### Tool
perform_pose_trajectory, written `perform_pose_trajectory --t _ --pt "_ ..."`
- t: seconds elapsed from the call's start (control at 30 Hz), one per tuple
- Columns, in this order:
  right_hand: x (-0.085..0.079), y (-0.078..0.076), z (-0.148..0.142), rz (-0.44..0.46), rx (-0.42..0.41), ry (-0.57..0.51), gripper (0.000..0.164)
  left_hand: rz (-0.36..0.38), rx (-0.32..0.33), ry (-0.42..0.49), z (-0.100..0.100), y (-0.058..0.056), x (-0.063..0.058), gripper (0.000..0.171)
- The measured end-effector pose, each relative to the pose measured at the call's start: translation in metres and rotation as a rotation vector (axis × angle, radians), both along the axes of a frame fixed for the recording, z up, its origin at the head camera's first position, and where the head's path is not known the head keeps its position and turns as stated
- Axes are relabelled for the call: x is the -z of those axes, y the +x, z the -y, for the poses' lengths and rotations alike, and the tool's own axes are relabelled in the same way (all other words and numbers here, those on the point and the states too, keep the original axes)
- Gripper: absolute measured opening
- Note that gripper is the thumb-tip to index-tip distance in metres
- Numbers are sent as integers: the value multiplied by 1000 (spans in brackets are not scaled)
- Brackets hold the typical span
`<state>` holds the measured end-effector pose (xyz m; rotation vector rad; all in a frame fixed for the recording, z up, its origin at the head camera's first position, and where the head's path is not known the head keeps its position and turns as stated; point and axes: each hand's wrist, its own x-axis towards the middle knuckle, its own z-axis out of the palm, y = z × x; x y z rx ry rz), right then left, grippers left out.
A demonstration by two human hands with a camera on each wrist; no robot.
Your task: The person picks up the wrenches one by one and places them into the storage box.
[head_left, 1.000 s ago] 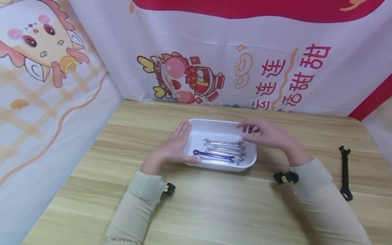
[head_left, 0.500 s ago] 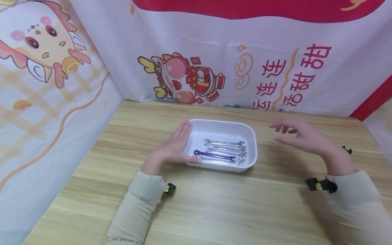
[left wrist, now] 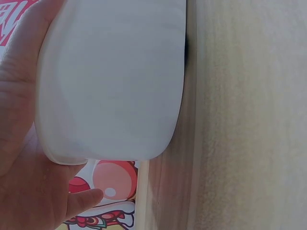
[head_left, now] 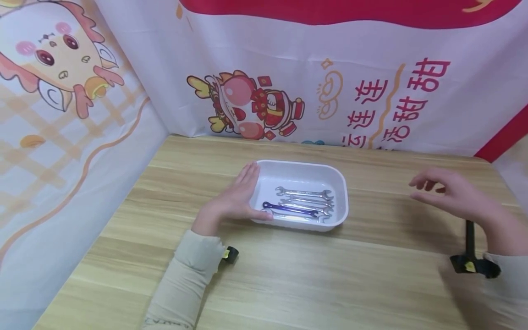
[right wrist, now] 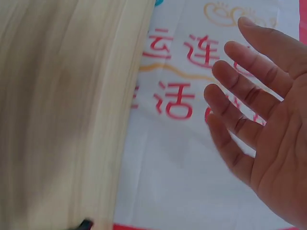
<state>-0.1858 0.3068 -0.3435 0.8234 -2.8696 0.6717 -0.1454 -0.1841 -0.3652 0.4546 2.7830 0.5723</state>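
Observation:
In the head view a white plastic tray [head_left: 301, 168] stands on the table, with several silver wrenches [head_left: 303, 193] and one blue-purple wrench [head_left: 290, 210] lying inside. My left hand [head_left: 231, 197] holds the tray's left end, thumb over the near corner and fingers at the far one; the left wrist view shows it along the rim of the tray [left wrist: 115, 81]. My right hand [head_left: 453, 195] hovers over the table to the right, fingers loosely bent around nothing. Partly hidden under the right wrist lies a black wrench [head_left: 470, 236].
The wooden table [head_left: 288, 284] runs up to a printed cloth backdrop [head_left: 321, 59] behind the tray. Another printed cloth [head_left: 123, 169] hangs along the left side of the table.
My right hand has moved away from the tray's right end, out to the right, and now covers much of the black wrench. The left hand and tray have stayed in place.

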Motion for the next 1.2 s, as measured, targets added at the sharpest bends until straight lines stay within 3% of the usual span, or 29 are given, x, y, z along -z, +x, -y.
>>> perform_pose_trajectory --t 0.23,0.53,0.83,1.13,1.2 --pt "12 4 -36 96 136 76 27 -4 -4 11 -3 -1 1 139" --pt "39 10 -71 58 166 177 24 2 -9 3 -3 -1 1 139" --pt "55 16 -99 58 138 234 27 14 -30 19 -3 1 1 139" --pt "70 18 -118 -31 47 237 37 4 -31 22 -3 -1 1 137" --pt "73 19 -122 -5 44 244 38 4 -29 16 -3 -1 2 137"
